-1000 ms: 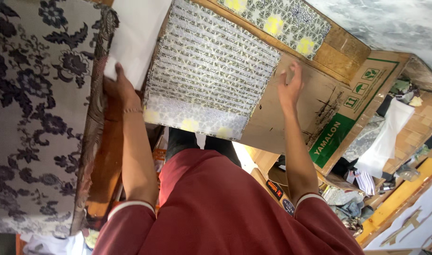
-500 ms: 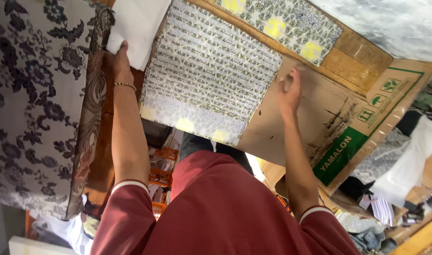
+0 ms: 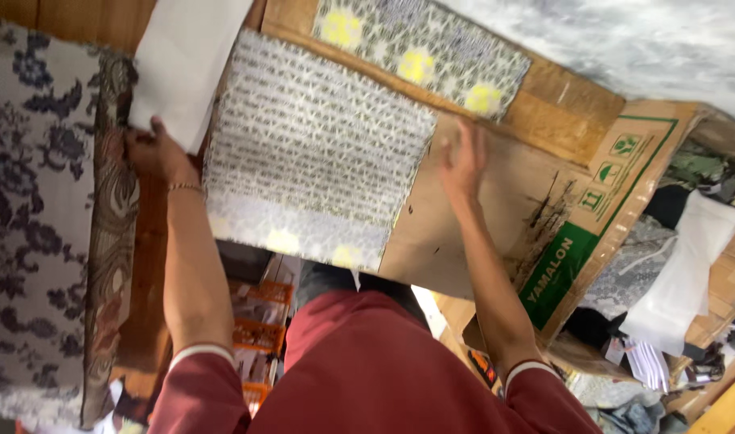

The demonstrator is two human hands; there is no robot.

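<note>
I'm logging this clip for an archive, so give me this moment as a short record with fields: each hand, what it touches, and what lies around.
left hand: grips the lower edge of a white sheet
right hand: flat, fingers spread, on a flattened brown cardboard box
between the hands: grey-white patterned fabric panel with pale yellow patches, lying on the cardboard
far side: second patterned panel on a wooden board
left side: dark floral lace cloth
sleeves: maroon with white cuffs
right edge: heap of cloth and paper
</note>
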